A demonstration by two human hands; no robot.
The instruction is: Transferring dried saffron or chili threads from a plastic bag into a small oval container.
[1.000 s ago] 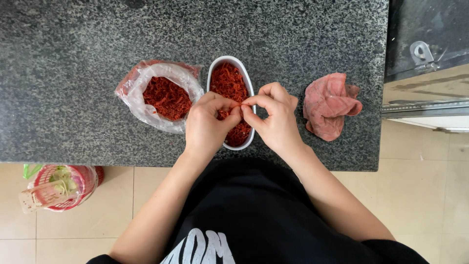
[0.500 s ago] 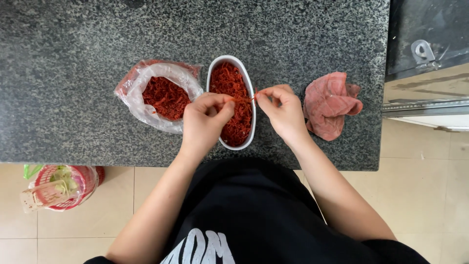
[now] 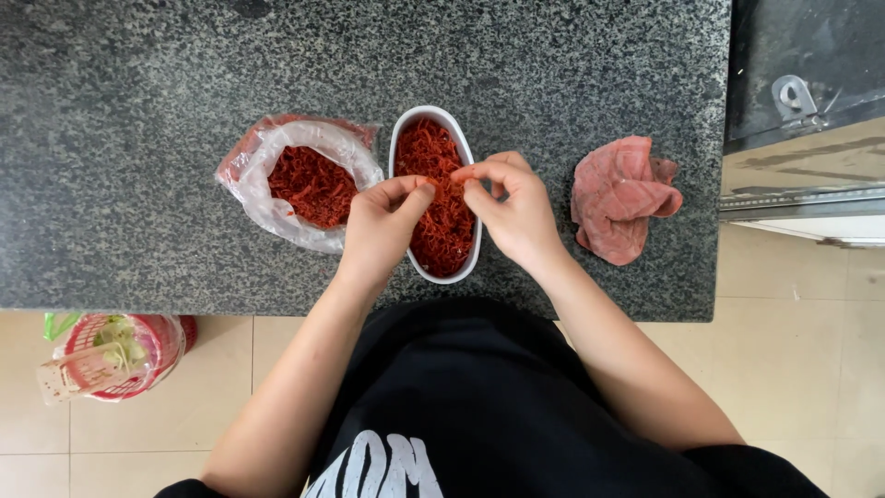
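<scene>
Flanking the oval dish [image 3: 402,138], plastic bag [image 3: 253,180] and pink cloth [image 3: 619,198]; left hand [image 3: 380,231] and right hand [image 3: 516,217] each grip red shreds [image 3: 442,231].

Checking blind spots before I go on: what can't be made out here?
Head view only:
- Whether the left hand or right hand pinches a red strand: too small.
- Near end of the white oval dish: partly covered by both hands.
- Floor basket contents: blurred.

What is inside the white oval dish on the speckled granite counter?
The white oval dish holds thin red dried strands. Both hands hover over its middle, hiding part of the strands; the bottom is covered.
</scene>
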